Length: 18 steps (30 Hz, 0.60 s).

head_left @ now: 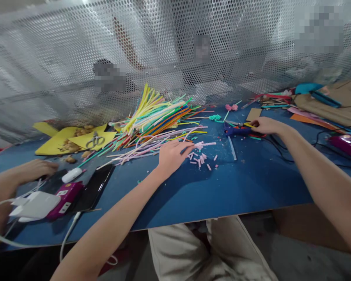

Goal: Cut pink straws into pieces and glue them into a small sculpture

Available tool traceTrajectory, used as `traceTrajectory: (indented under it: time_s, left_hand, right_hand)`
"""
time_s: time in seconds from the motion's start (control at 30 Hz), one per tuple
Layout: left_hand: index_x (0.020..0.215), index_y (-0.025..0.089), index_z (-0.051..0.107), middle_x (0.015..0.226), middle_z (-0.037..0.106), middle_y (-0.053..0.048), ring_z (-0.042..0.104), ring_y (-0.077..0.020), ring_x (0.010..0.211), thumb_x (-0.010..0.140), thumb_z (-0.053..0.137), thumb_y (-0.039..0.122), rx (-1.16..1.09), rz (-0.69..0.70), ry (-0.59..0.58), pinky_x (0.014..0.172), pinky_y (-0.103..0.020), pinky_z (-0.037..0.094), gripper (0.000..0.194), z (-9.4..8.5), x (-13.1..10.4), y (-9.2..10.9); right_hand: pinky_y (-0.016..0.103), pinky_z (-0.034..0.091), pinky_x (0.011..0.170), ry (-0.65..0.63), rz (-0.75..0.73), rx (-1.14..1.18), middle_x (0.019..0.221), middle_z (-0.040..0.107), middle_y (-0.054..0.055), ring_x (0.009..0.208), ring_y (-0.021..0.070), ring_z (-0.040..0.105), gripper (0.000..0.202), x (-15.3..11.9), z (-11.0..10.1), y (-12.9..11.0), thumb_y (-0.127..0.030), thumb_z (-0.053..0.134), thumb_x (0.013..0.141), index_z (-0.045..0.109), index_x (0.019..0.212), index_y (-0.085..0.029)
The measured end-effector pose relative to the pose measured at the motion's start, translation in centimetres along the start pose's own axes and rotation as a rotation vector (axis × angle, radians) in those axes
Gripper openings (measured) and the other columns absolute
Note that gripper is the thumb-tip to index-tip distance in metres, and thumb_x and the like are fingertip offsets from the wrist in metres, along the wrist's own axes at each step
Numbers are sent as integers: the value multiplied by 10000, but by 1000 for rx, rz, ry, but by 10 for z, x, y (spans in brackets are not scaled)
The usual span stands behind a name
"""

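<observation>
Nearer the wearer than a large bundle of coloured fuzzy stems (156,113) on a blue tabletop (175,199), and a little to its right, the left hand (172,156) pinches a fluffy pale-pink piece (204,144) between thumb and fingers, with the piece's thin end pointing right. Short pink cuttings (203,159) lie scattered just beneath that piece, also to the near right of the bundle.

Well to the right of the bundle, the right hand (270,127) has its fingertips at a yellow-handled tool (250,125); whether they grip it cannot be told. Beside this tool, on the bundle's right, sits a dark blue tool (236,130), and near it a translucent stick (232,148). Between the bundle and the yellow-handled tool is a teal fuzzy cluster (215,117); pink fuzzy clusters (231,107) are farther right of the bundle.

Loose lilac stems (134,150) stretch along the bundle's near side. Left of it, silver scissors (95,140) rest on yellow sheets (51,142). Farther to its near left are a black phone (93,189) and another person's hand (42,169). Behind the bundle rises a perforated metal screen (163,43).
</observation>
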State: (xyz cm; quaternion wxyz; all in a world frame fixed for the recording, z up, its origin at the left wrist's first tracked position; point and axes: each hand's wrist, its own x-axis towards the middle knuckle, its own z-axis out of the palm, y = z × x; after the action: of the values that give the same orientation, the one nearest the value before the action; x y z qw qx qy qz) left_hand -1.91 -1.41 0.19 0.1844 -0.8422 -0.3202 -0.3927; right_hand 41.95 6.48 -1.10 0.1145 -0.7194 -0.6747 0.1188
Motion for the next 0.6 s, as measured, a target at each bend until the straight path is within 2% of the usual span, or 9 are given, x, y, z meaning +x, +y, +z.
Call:
traceTrajectory:
  time_s: [0.1, 0.27, 0.37, 0.47, 0.6]
  left_hand:
    - [906, 258, 791, 805, 784, 21, 686, -111, 687, 938, 694, 387, -17, -15, -5, 683, -242, 447, 165, -1, 1, 2]
    - [945, 246, 785, 896, 801, 0, 729, -130, 797, 965, 656, 384, -65, -71, -53, 762, -243, 483, 190, -1, 1, 1]
    - [964, 248, 785, 912, 800, -8, 732, -139, 836, 977, 637, 394, -77, -99, -81, 786, -248, 482, 209, -1, 0, -1]
    - [979, 257, 778, 919, 797, 4, 727, -139, 840, 980, 633, 395, -89, -89, -75, 788, -255, 478, 199, -1, -1, -3]
    - [1026, 259, 766, 949, 799, 4, 723, -141, 850, 988, 624, 372, -117, -52, -38, 796, -263, 479, 185, -3, -1, -2]
  right_hand:
    - [294, 398, 720, -62, 10, -40, 1075, 747, 201, 807, 210, 636, 383, -1, -1, 4, -224, 701, 849, 712, 1184, -39]
    - [307, 361, 731, -58, 12, -74, 998, 741, 220, 793, 199, 625, 275, -3, -1, 0, -225, 674, 897, 732, 1098, -46]
    - [335, 337, 753, 28, 12, -68, 994, 719, 261, 858, 220, 622, 231, -5, -5, -2, -223, 707, 884, 737, 993, -21]
    - [366, 323, 774, 171, 42, -22, 1008, 693, 293, 910, 235, 608, 273, -9, -13, -2, -255, 727, 876, 721, 949, 8]
    - [379, 320, 724, 377, 117, 125, 934, 681, 251, 802, 191, 579, 379, -17, -21, -4, -390, 666, 916, 696, 935, -13]
